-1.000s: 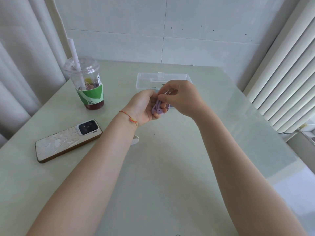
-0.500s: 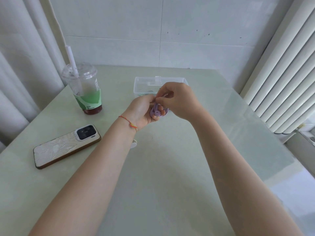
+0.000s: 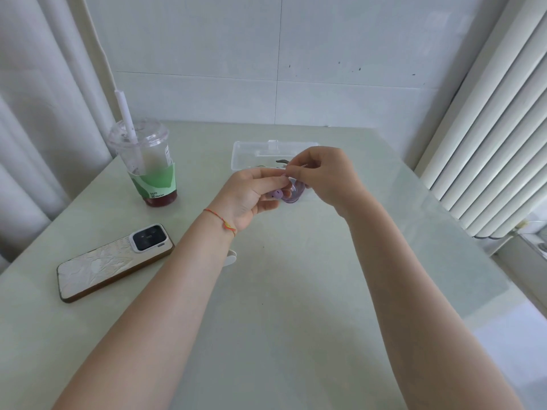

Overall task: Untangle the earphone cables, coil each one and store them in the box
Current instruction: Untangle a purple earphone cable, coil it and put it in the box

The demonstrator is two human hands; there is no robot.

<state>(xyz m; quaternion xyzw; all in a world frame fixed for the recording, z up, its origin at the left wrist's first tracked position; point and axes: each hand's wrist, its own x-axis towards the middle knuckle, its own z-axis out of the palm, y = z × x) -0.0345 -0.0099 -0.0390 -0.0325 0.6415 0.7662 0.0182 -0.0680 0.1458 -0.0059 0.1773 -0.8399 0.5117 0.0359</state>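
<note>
Pale green desk [image 3: 296, 335], clear box [image 3: 245, 152] at its far middle, cup [image 3: 148, 167] left of the box, phone [image 3: 112, 263] nearer than the cup

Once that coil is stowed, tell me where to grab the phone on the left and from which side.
Take the phone by its two long edges, from above. It lies flat on the table, camera bump up, slanted with that end toward the cup, so only the thin sides offer a pinch. The left hand looks nearest.
</note>
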